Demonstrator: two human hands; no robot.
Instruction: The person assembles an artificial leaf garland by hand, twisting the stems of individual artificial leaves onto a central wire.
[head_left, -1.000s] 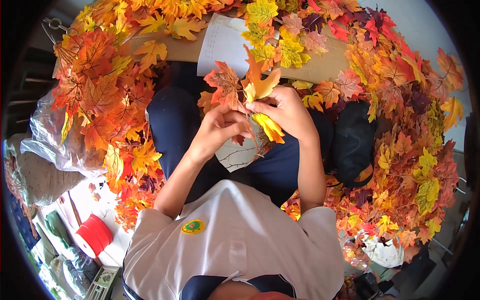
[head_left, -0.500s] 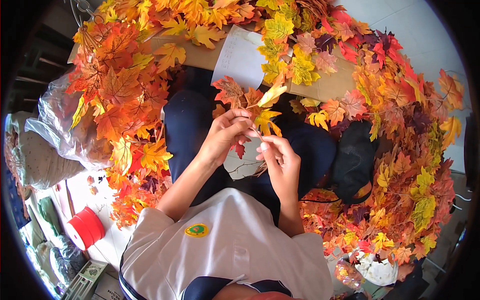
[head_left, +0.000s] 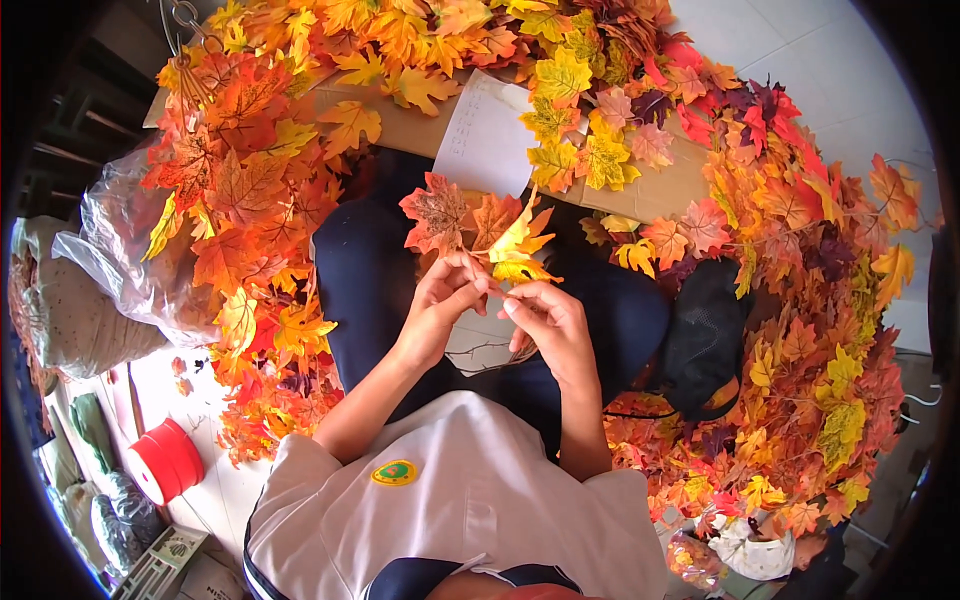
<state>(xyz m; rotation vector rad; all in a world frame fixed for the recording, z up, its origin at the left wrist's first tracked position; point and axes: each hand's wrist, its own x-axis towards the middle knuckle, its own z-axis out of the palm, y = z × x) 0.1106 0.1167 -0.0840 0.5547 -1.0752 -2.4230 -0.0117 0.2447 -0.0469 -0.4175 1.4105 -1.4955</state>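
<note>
Between my knees, my left hand [head_left: 440,303] pinches the thin stem of an artificial maple leaf sprig. The sprig's leaves fan out beyond my fingers: a reddish-orange leaf [head_left: 437,214] on the left and a yellow leaf [head_left: 520,240] on the right. My right hand [head_left: 550,325] is closed too, thumb and forefinger pinching at the stem close beside my left fingertips. My fingers hide most of the stem. Thin bare twigs [head_left: 478,350] show below, between my wrists.
Heaps of orange artificial leaves [head_left: 250,180] lie on my left, with more red and yellow leaves [head_left: 800,350] on my right. Ahead, a white paper sheet [head_left: 485,135] rests on cardboard [head_left: 665,175]. A red spool [head_left: 166,461] and a clear plastic bag [head_left: 135,250] are at left.
Both hands have come slightly nearer to me, and their fingertips have drawn closer together. The sprig's leaves have swung more upright and show more fully.
</note>
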